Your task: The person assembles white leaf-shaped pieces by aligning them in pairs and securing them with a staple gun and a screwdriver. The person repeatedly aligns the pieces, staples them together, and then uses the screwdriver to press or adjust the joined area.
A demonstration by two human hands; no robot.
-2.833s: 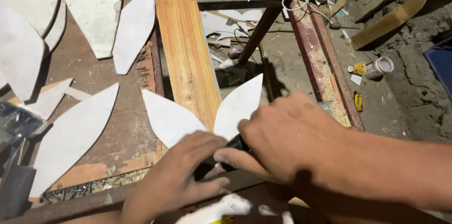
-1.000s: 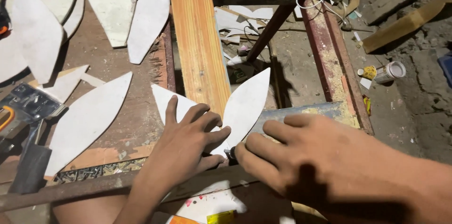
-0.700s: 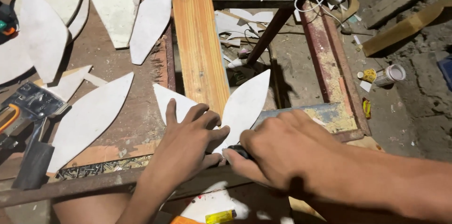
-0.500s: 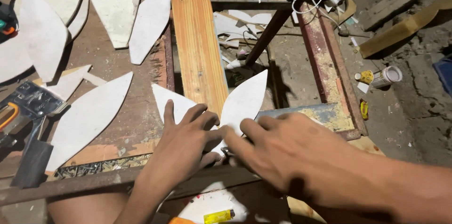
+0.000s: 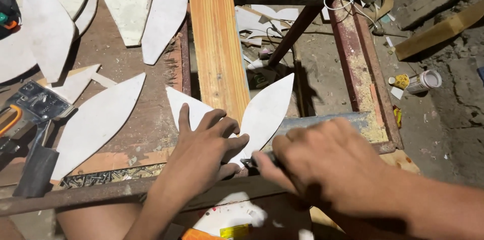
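Note:
My left hand (image 5: 204,152) lies flat, fingers spread, pressing down on two white leaf-shaped cutouts: one pointed piece (image 5: 187,106) under the thumb side and a longer leaf (image 5: 267,111) that angles up to the right. My right hand (image 5: 322,162) is closed around a small dark tool (image 5: 252,161) whose tip meets the lower edge of the longer leaf, right beside my left fingertips. Both pieces rest across an orange wooden plank (image 5: 217,43) and the workbench's front rail.
More white leaf cutouts (image 5: 96,121) (image 5: 164,18) lie over the brown bench top (image 5: 146,119). A power tool (image 5: 33,106) sits at the left edge. The rusty metal frame (image 5: 360,68) is open to the floor, where a small can (image 5: 421,81) and scraps lie.
My right hand has slid left along the leaf's lower edge and blurs with motion. My left hand keeps pressing on the cutouts.

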